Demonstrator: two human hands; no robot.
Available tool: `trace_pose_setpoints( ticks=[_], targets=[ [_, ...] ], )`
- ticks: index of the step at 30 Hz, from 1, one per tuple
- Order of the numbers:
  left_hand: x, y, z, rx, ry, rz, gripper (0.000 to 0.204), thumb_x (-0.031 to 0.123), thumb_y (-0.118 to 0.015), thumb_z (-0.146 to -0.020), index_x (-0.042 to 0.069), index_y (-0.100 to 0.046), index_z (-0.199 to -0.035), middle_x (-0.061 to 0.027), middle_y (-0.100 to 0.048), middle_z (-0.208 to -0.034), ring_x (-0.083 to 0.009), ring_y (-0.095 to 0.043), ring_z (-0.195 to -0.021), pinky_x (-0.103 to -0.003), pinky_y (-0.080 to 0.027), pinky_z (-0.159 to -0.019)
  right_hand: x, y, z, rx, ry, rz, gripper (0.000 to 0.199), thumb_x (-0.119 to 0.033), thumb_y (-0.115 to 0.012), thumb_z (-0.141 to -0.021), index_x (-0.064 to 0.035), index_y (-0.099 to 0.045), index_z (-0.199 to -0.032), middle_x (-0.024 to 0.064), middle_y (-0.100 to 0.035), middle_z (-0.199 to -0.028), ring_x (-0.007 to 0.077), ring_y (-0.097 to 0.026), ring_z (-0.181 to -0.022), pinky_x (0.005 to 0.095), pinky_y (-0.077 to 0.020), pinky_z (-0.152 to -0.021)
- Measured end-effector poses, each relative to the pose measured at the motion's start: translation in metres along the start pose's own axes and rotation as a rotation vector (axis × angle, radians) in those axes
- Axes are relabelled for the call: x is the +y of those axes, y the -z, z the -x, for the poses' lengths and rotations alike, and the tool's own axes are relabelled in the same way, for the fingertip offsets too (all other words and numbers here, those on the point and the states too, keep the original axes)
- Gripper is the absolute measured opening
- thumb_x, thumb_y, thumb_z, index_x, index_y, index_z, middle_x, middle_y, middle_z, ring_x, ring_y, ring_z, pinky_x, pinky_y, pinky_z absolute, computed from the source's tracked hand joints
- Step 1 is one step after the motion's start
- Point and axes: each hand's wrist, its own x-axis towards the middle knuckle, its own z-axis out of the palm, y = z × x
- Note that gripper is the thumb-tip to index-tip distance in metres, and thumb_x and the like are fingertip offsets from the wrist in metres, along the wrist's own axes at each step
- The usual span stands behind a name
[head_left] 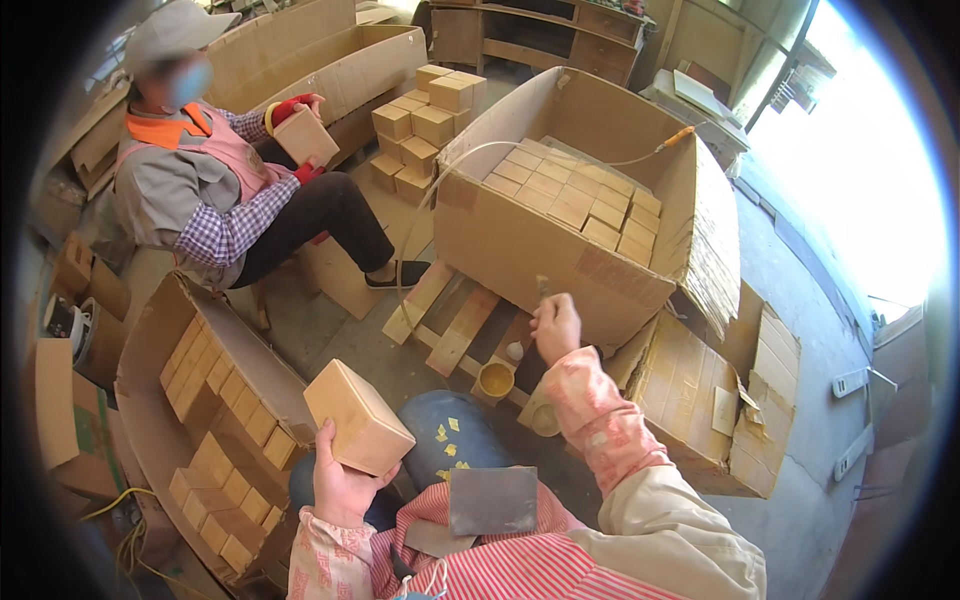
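Note:
My left hand [343, 488] grips a pale wooden block [358, 415] from below, with the thumb along its near left side. The block is tilted above my blue-trousered knees [452, 430]. Out in front, my right hand [556, 326] is closed on a small brush [542, 284], whose tip points up and away from me. Below that hand stands a small cup [495, 379] with something yellowish in it. Beside my right forearm is another small round container [545, 419], partly hidden. A dark grey sheet like sandpaper [492, 500] lies on my striped apron [530, 565].
A large cardboard box [560, 275] of wooden blocks stands ahead on a wooden pallet [465, 332]. Another carton [150, 375] with blocks is at left. A seated co-worker [215, 170] holds a block near stacked blocks [432, 125]. A thin hose [425, 205] hangs over the large box.

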Motion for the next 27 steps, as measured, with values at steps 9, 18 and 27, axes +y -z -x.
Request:
trace_pose_setpoints(
  ticks=[9, 18, 27],
  targets=[
    [-0.003, 0.0, 0.003, 0.047, -0.03, -0.037, 0.063, 0.068, -0.061, -0.096, 0.025, -0.057, -0.142, -0.0045, -0.065, -0.136, -0.0282, -0.06, -0.124, -0.058, -0.047, -0.099, -0.136, 0.017, 0.118, -0.647, 0.849, 0.239, 0.019, -0.009, -0.075, -0.095, -0.006, -0.072, -0.113, 0.0114, -0.072, -0.088, 0.0326, -0.069, -0.078, 0.0404, -0.0557, -0.069],
    [-0.003, -0.006, 0.007, 0.094, -0.04, -0.008, 0.061, 0.066, -0.066, -0.096, 0.022, -0.059, -0.137, -0.0033, -0.069, -0.126, -0.0244, -0.065, -0.115, -0.051, -0.049, -0.093, -0.154, -0.011, 0.154, -0.624, 1.086, 0.37, 0.04, -0.012, -0.082, -0.084, -0.0216, -0.078, -0.123, 0.0018, -0.069, -0.093, 0.0213, -0.062, -0.076, 0.0359, -0.0513, -0.062],
    [-0.003, -0.008, 0.005, 0.138, -0.044, -0.034, 0.062, 0.067, -0.059, -0.099, 0.02, -0.06, -0.139, -0.0067, -0.068, -0.129, -0.0273, -0.065, -0.115, -0.051, -0.054, -0.09, -0.151, -0.03, 0.154, -0.681, 1.102, 0.406, 0.038, -0.012, -0.081, -0.084, -0.0216, -0.079, -0.121, 0.0028, -0.069, -0.092, 0.0223, -0.061, -0.075, 0.0367, -0.0509, -0.063]
  ],
)
